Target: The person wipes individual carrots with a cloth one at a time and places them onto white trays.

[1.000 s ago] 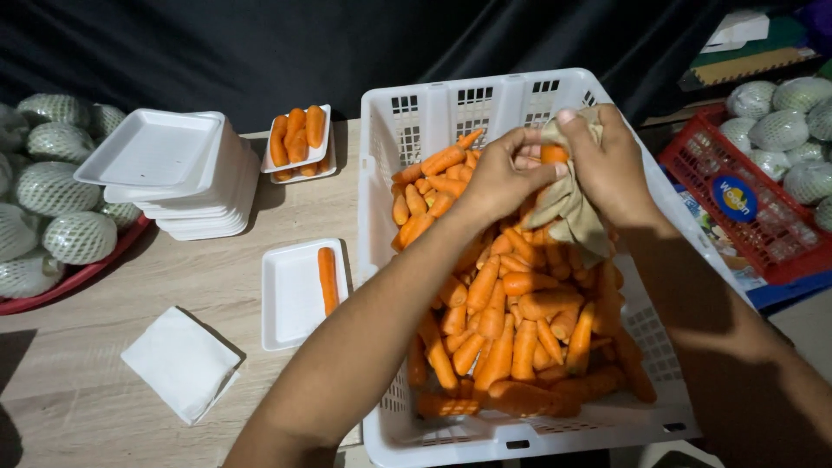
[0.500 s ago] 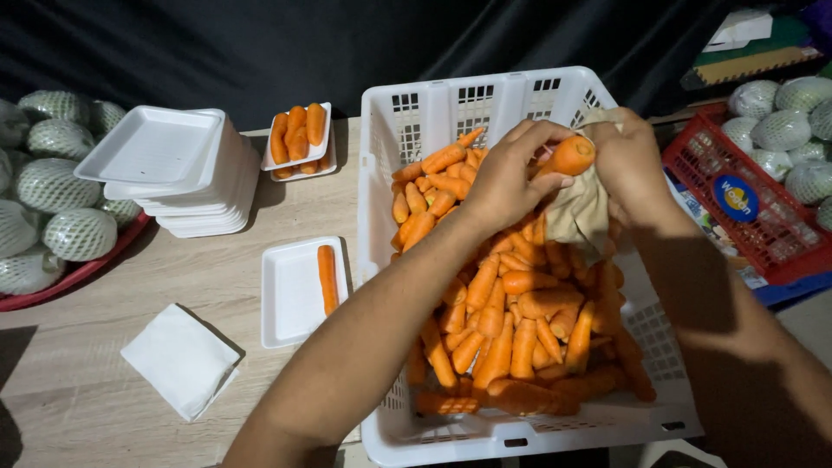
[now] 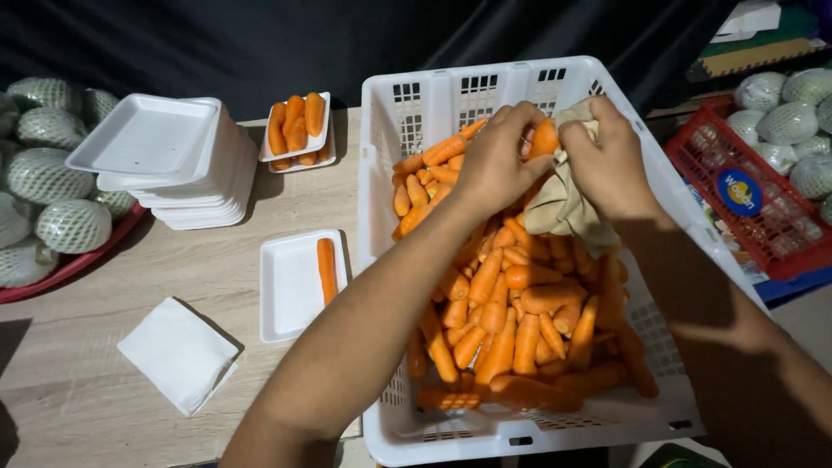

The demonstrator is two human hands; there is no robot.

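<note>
A wooden surface (image 3: 130,347) carries a white crate (image 3: 451,95) heaped with carrots (right of centre). To its left stand a stack of foam trays (image 3: 173,165), one tray (image 3: 290,286) holding a single carrot, and a white napkin (image 3: 178,354). Over the crate's far end, the left hand (image 3: 498,160) has its grip closed on a carrot (image 3: 544,139), while the right hand (image 3: 611,160) grips a beige cloth (image 3: 563,208) against it.

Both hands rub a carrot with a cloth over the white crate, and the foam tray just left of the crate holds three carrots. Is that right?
Not quite: the head view shows the foam tray beside the white crate holding one carrot, not three. The left hand and right hand do rub a carrot with the cloth.
</note>
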